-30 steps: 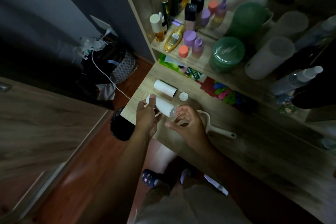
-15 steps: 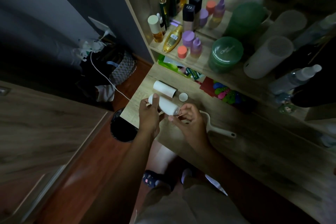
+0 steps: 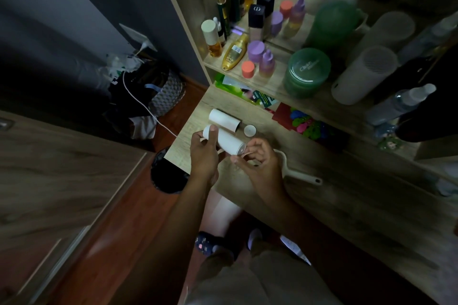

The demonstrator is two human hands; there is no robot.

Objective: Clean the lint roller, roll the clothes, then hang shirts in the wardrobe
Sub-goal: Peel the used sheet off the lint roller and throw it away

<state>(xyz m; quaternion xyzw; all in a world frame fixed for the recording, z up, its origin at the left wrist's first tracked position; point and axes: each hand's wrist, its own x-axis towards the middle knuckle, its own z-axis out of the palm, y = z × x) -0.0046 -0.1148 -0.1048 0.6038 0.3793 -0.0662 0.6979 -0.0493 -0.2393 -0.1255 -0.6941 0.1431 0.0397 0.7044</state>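
Note:
My left hand (image 3: 204, 153) grips a white lint roll (image 3: 226, 141) by its left end, holding it just above the wooden desk (image 3: 347, 205). At the roll's right end, my right hand (image 3: 257, 161) pinches the edge with fingertips. A second white roll (image 3: 224, 119) lies on the desk just behind, and a small round white cap (image 3: 249, 130) lies to its right. The white lint roller handle (image 3: 301, 176) rests on the desk to the right of my right hand, partly hidden by it.
A black bin (image 3: 166, 173) stands on the floor at the desk's left corner. The shelf (image 3: 277, 89) behind holds several bottles and a green jar (image 3: 307, 72). A white cable (image 3: 146, 109) runs to a wall socket. A wooden door panel (image 3: 49, 181) fills the left.
My right hand has closed in on the roll's right end and now pinches it. My left hand shifted its grip slightly on the left end.

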